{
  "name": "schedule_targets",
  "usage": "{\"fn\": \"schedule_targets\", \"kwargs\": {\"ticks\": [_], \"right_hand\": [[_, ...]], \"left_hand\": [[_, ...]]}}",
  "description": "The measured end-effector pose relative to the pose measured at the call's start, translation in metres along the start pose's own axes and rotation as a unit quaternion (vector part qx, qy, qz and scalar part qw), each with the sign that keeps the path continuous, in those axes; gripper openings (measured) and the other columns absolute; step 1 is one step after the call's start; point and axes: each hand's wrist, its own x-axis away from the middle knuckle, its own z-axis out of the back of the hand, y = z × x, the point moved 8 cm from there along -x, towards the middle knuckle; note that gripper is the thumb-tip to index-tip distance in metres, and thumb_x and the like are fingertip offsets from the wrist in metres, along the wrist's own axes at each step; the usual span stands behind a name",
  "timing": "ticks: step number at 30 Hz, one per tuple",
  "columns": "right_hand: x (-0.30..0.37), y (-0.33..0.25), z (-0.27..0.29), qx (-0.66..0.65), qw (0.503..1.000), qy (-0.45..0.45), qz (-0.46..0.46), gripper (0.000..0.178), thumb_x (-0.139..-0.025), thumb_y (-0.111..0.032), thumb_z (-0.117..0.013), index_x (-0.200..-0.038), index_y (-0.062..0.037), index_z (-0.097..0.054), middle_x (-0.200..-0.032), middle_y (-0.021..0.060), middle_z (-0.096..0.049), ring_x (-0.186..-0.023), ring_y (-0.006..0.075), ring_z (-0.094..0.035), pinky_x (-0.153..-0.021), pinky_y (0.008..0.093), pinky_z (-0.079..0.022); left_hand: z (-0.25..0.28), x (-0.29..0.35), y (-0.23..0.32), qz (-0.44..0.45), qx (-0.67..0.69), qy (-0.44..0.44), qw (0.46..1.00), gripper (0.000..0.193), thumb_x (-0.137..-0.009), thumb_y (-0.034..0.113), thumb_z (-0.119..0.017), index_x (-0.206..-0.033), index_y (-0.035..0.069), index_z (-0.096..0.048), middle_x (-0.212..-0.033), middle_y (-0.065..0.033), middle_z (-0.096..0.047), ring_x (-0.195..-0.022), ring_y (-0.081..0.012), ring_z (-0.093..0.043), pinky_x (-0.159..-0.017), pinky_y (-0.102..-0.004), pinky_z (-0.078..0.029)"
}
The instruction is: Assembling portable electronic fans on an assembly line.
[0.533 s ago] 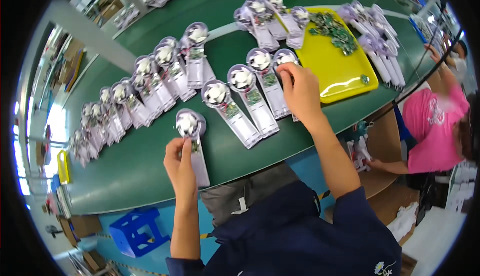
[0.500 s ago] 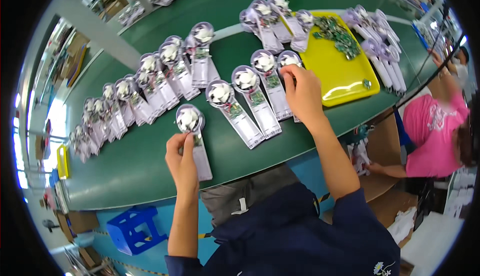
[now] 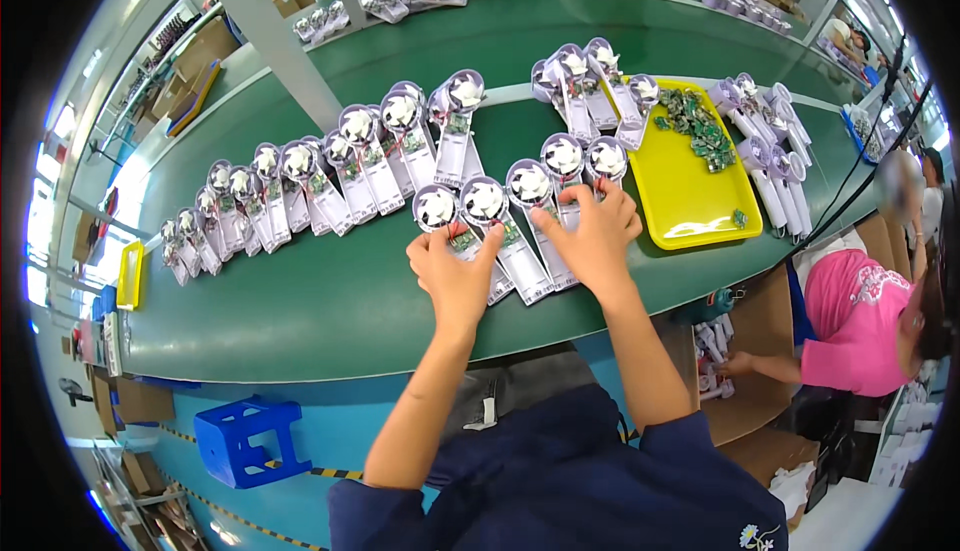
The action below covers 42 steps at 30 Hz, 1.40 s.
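Note:
Five open lilac handheld fan housings with white blades and small green circuit boards lie in a slanting, overlapping row before me. My left hand (image 3: 456,273) straddles the left end, fingers and thumb curved around the leftmost fan housing (image 3: 436,207), the thumb beside the second fan housing (image 3: 486,201). At the right part of the row my right hand (image 3: 598,239) has its thumb at the middle fan housing (image 3: 529,183). Its bent fingers reach over the fan housing (image 3: 562,156) and the rightmost one (image 3: 607,159), covering their handles.
A longer row of fan housings (image 3: 357,126) runs left on the green table (image 3: 300,311). Right are a yellow tray (image 3: 690,221) with circuit boards (image 3: 700,131) and stacked lilac parts (image 3: 775,161). A co-worker in pink (image 3: 850,321) reaches into a cardboard box (image 3: 765,381). A blue stool (image 3: 250,441) stands left.
My left hand has moved right with its fan housing, which now sits at the row's left end. My right hand has shifted left along the row. The view has tilted slightly.

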Motion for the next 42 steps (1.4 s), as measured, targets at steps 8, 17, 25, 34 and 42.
{"fn": "schedule_targets", "kwargs": {"ticks": [8, 17, 25, 34, 42], "right_hand": [[0.003, -0.004, -0.008, 0.037, 0.999, 0.011, -0.02, 0.084, -0.071, -0.062, -0.084, -0.129, -0.0079, -0.057, -0.141, 0.0243, -0.045, -0.137, 0.0416, -0.034, -0.111, 0.0593, -0.021], [-0.006, -0.009, -0.026, 0.014, 0.998, -0.02, -0.055, 0.066, -0.079, -0.05, -0.079, -0.132, -0.0162, -0.058, -0.149, 0.0288, -0.036, -0.143, 0.0438, -0.026, -0.115, 0.0592, -0.016], [-0.011, -0.001, -0.022, 0.028, 0.992, 0.063, -0.104, 0.053, -0.076, -0.044, -0.075, -0.118, -0.0134, -0.066, -0.137, 0.0258, -0.047, -0.137, 0.0447, -0.035, -0.113, 0.0642, -0.018], [0.013, 0.004, -0.002, -0.02, 0.999, -0.025, -0.007, 0.039, -0.078, -0.038, -0.081, -0.103, -0.0127, -0.068, -0.133, 0.0208, -0.05, -0.132, 0.038, -0.039, -0.108, 0.0618, -0.025], [0.019, -0.001, -0.002, -0.063, 0.995, 0.065, 0.043, 0.045, -0.079, -0.039, -0.08, -0.107, -0.0075, -0.064, -0.135, 0.0236, -0.048, -0.131, 0.0407, -0.039, -0.109, 0.058, -0.026]], "left_hand": [[-0.005, 0.013, 0.003, 0.001, -0.043, 0.082, 0.996, 0.057, -0.071, 0.038, -0.091, -0.112, 0.008, -0.064, -0.127, -0.0143, -0.042, -0.123, -0.0343, -0.041, -0.109, -0.0517, -0.029], [-0.005, 0.001, -0.015, 0.026, 0.03, 0.128, 0.991, 0.036, -0.072, 0.028, -0.085, -0.102, 0.013, -0.071, -0.13, -0.0123, -0.043, -0.128, -0.0335, -0.041, -0.11, -0.0506, -0.029], [-0.019, -0.014, -0.03, -0.041, 0.005, 0.157, 0.987, 0.037, -0.069, 0.029, -0.091, -0.097, 0.011, -0.076, -0.126, -0.0181, -0.052, -0.118, -0.0353, -0.052, -0.106, -0.0465, -0.043], [0.004, -0.031, -0.029, 0.017, -0.039, -0.035, 0.998, 0.032, -0.067, 0.034, -0.089, -0.09, 0.014, -0.079, -0.124, -0.0091, -0.059, -0.119, -0.0287, -0.058, -0.104, -0.0503, -0.043], [-0.007, -0.036, -0.028, 0.021, -0.039, -0.003, 0.999, 0.033, -0.072, 0.03, -0.087, -0.094, 0.008, -0.076, -0.117, -0.0125, -0.06, -0.116, -0.031, -0.057, -0.099, -0.0492, -0.044]]}}
